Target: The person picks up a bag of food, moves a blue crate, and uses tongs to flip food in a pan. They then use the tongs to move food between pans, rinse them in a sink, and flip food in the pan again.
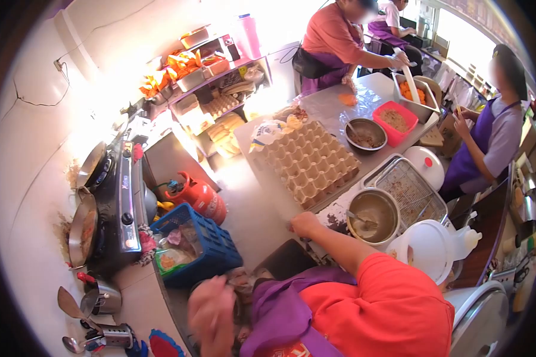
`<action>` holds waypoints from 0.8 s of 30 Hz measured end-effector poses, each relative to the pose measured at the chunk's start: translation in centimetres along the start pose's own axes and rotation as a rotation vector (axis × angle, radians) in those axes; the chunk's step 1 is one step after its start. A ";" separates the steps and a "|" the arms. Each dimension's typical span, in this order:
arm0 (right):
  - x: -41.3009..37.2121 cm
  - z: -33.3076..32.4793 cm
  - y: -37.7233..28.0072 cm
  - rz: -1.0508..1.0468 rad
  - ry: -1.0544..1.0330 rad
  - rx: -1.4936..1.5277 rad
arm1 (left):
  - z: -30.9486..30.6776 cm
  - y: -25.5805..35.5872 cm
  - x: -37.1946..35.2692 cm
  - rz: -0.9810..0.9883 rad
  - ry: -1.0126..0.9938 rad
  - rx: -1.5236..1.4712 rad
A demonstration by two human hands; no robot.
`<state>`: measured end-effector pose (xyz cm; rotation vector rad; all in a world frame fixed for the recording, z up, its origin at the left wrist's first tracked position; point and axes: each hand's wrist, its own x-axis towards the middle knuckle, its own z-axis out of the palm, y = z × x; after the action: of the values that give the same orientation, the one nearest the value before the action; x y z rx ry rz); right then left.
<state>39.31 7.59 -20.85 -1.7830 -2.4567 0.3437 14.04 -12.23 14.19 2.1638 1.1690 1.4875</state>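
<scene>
At the near corner of the table, my right hand is closed, with its fingers curled down at the edge; what they grip is hidden. My left hand is low in front of my purple apron, smeared by motion, and its fingers are unclear. Stacked egg trays lie just beyond my right hand. To its right stands a metal pot with a whisk and some pale mixture inside.
Left are a stove with pans, a red gas cylinder and a blue crate. Across the table a person works at a metal tray of orange food. Another person stands at the right. A white-lidded container is near my right arm.
</scene>
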 end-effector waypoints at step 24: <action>-0.1 -3.4 -1.4 0.087 -0.162 -0.010 | 0.2 4.1 3.2 0.443 -0.371 -0.667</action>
<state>38.72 7.50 -17.19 -1.9429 -2.4936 0.5022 16.55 -12.40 18.72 2.1259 0.0396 1.2815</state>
